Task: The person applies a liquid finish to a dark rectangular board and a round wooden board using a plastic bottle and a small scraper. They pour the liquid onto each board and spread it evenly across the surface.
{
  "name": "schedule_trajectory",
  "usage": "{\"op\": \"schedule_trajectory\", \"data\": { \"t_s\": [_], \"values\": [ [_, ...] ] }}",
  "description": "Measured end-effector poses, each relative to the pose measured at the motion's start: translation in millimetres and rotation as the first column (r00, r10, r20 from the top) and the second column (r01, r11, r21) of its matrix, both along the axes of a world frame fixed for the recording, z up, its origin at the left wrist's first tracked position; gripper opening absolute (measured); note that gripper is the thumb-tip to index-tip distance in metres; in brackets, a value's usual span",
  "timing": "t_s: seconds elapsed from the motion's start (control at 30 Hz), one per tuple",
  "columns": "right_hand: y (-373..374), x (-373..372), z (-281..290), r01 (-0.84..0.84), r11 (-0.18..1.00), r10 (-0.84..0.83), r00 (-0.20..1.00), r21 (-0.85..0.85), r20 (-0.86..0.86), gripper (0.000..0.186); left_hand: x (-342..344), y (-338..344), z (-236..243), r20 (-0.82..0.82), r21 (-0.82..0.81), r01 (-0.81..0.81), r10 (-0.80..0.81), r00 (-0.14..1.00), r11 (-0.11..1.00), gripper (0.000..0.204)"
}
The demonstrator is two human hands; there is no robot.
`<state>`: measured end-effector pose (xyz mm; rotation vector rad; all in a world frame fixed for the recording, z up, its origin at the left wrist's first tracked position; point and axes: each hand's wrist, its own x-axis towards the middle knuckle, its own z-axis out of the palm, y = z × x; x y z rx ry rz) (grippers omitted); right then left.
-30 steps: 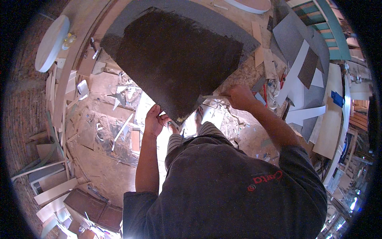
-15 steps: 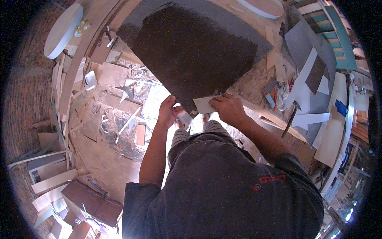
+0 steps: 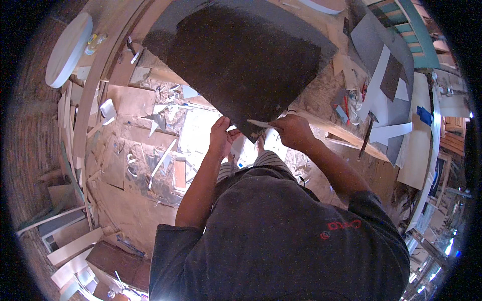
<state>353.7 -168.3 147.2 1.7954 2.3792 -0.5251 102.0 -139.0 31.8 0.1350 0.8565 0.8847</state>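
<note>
A large sheet (image 3: pixel 241 65) lies in front of me, one corner pointing toward my body. A dark brown, wet-looking coating covers most of it, with a greyer band along the far side. My right hand (image 3: pixel 296 131) grips a thin pale flat spreader (image 3: pixel 264 124), seen nearly edge-on, its tip over the sheet close to the near corner. Small light specks show on the coating there. At the sheet's left edge, just short of that corner, my left hand (image 3: pixel 221 136) is closed with its fingertips against the edge; the underside of its grip is hidden.
Offcuts and shavings litter the brightly lit floor (image 3: pixel 165 140) at left. A round pale disc (image 3: pixel 69 50) and a small yellowish bottle (image 3: pixel 94 44) are at far left. Grey and white sheet scraps (image 3: pixel 381 75) lie at right, near a hammer-like tool (image 3: pixel 368 133).
My right hand has turned the spreader from showing its flat face to nearly edge-on, over the sheet's corner. My left hand has shifted slightly right along the edge. The whole view has shifted slightly.
</note>
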Motion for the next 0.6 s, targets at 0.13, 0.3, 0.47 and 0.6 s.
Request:
{"op": "schedule_trajectory", "data": {
  "t_s": [0.13, 0.3, 0.47, 0.6],
  "values": [
    [-10.7, -8.0, 9.6, -0.061, 0.998, 0.059, 0.997, -0.035, -0.052, 0.028, -3.5, -0.2, -4.0, 0.016, 0.011, 0.017, -0.018, 1.0, 1.0, 0.015],
    [-27.2, 1.4, 4.2, -0.238, 0.965, 0.242, 0.97, -0.112, 0.026, 0.029, -4.3, 0.8, -8.2, -0.008, 0.003, 0.037, -0.037, 0.999, 0.999, 0.012],
    [-17.1, 58.1, 29.6, -0.125, 0.942, 0.085, 0.987, -0.312, -0.139, 0.02, -4.0, -0.4, -0.4, -0.063, 0.06, 0.019, -0.015, 0.998, 0.998, 0.009],
    [9.7, 132.1, 72.0, 0.35, 0.732, -0.667, 0.541, -0.584, -0.512, 0.028, -8.6, -2.6, 7.5, -0.085, 0.14, 0.026, -0.014, 0.996, 0.99, 0.015]
  ]
}}
